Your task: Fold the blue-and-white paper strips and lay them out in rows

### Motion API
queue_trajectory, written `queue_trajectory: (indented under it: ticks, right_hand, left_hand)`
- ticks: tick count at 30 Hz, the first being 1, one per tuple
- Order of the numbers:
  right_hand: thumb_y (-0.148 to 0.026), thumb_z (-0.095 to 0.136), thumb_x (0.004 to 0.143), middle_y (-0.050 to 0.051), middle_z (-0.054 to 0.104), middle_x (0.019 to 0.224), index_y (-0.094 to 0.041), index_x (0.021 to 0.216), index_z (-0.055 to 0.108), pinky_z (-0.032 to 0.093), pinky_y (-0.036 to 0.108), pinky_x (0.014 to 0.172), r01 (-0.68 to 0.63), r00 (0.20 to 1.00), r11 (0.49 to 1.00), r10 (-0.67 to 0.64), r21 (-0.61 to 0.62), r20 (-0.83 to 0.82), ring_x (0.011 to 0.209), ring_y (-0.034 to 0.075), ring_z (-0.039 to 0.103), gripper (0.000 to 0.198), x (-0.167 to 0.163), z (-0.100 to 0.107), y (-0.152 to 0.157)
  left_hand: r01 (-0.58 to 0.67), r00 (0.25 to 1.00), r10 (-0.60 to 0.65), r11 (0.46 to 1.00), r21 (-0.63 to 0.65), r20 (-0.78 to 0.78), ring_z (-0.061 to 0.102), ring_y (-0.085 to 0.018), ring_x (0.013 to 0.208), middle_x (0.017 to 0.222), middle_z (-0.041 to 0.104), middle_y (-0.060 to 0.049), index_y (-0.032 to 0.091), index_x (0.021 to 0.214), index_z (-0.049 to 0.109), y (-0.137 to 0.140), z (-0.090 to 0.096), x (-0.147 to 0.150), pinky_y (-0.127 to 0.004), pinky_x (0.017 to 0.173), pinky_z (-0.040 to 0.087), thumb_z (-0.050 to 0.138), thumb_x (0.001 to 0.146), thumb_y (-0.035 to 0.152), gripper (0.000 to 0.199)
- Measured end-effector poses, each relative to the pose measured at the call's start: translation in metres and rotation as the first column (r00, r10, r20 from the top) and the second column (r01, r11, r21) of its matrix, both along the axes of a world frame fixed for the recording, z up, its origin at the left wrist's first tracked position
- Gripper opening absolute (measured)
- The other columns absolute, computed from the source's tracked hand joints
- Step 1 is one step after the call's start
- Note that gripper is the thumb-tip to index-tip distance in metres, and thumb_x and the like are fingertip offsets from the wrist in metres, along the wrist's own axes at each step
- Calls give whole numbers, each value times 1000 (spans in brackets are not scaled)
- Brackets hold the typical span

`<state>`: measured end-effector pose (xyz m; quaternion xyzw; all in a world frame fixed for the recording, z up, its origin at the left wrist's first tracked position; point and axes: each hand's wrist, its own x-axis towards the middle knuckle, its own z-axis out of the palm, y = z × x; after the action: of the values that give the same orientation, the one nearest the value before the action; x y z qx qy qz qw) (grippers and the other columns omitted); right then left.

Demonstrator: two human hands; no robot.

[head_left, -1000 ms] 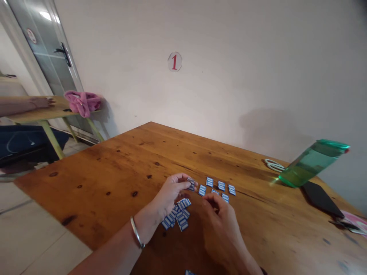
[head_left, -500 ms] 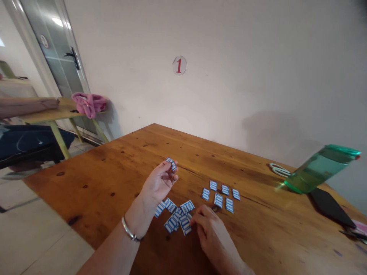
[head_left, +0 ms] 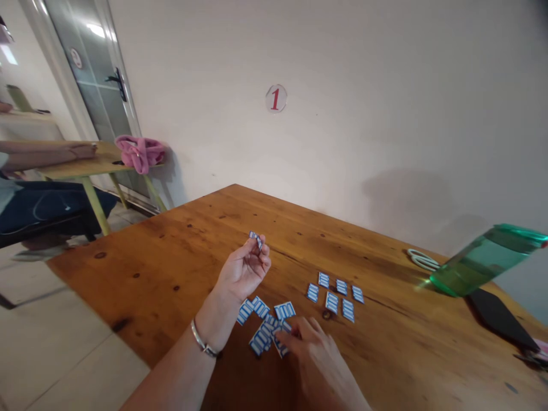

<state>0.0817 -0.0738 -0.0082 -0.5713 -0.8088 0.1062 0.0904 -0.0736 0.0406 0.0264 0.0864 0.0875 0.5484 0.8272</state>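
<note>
My left hand (head_left: 246,265), with a silver bracelet at the wrist, is raised over the wooden table and pinches a small blue-and-white card (head_left: 256,238); whether it is more than one card I cannot tell. Below it lies a loose, overlapping pile of similar blue-and-white cards (head_left: 261,338). My right hand (head_left: 311,348) is at the right side of this pile, its fingertips over one card (head_left: 280,345); its grip is hidden by the fingers. Farther right, several cards (head_left: 331,301) lie apart from each other in two rough rows.
On the wooden table (head_left: 205,245), a green bottle (head_left: 488,260), a white coiled cable (head_left: 422,260) and a dark flat case (head_left: 499,319) are at the right. Another person's forearm (head_left: 55,155) rests on a side table at the left, near a pink cloth (head_left: 140,153).
My right hand has reached slightly further over the pile, its fingers now covering part of a card. The left hand still holds its card, turned more edge-on. The view has shifted slightly.
</note>
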Motion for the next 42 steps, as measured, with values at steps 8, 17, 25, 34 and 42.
queue_trajectory:
  ticks: [8, 17, 25, 34, 42]
  right_hand:
    - [-4, 39, 78, 5, 59, 84, -24, 85, 64, 37, 24, 64, 72, 988, 997, -69, 10, -141, 79, 17, 55, 33, 5, 16, 3]
    - [-11, 51, 72, 8, 57, 101, -20, 101, 60, 39, 27, 77, 86, 989, 977, -108, -195, -104, 91, 20, 53, 32, -7, 11, 11]
    - [-14, 47, 77, 6, 55, 102, -25, 105, 60, 39, 28, 77, -61, 998, 983, 54, -172, -40, 93, 19, 53, 33, -19, 27, 24]
    - [-12, 49, 74, 8, 55, 101, -20, 96, 59, 42, 30, 68, -187, 970, 963, 212, -192, 118, 87, 22, 56, 26, -26, 22, 35]
    - [-10, 49, 75, 7, 56, 98, -22, 98, 57, 43, 29, 64, -189, 965, 971, 212, -149, 157, 83, 21, 59, 27, -27, 21, 34]
  left_hand:
    - [-5, 1000, 5, 1000, -12, 16, 58, -9, 58, 67, 64, -1, 14, 70, 61, -4, 2, 2, -18, 48, 44, 42, 86, 10, 25]
    - [-9, 1000, 9, 1000, -21, 16, 58, -10, 57, 68, 65, -3, 13, 70, 60, -4, 1, 4, -19, 46, 44, 43, 85, 9, 23]
    - [-1, 1000, 1, 1000, -20, 13, 58, -10, 56, 68, 65, -3, 13, 70, 60, -5, 2, 5, -19, 46, 44, 42, 85, 9, 24]
    - [7, 1000, -8, 1000, -23, -26, 58, -9, 56, 67, 66, -2, 12, 72, 61, -3, 1, 7, -18, 47, 45, 47, 83, 7, 19]
    - [13, 1000, -13, 999, -33, 5, 57, -9, 56, 67, 64, -4, 11, 69, 60, -6, 0, 7, -18, 46, 44, 41, 87, 11, 26]
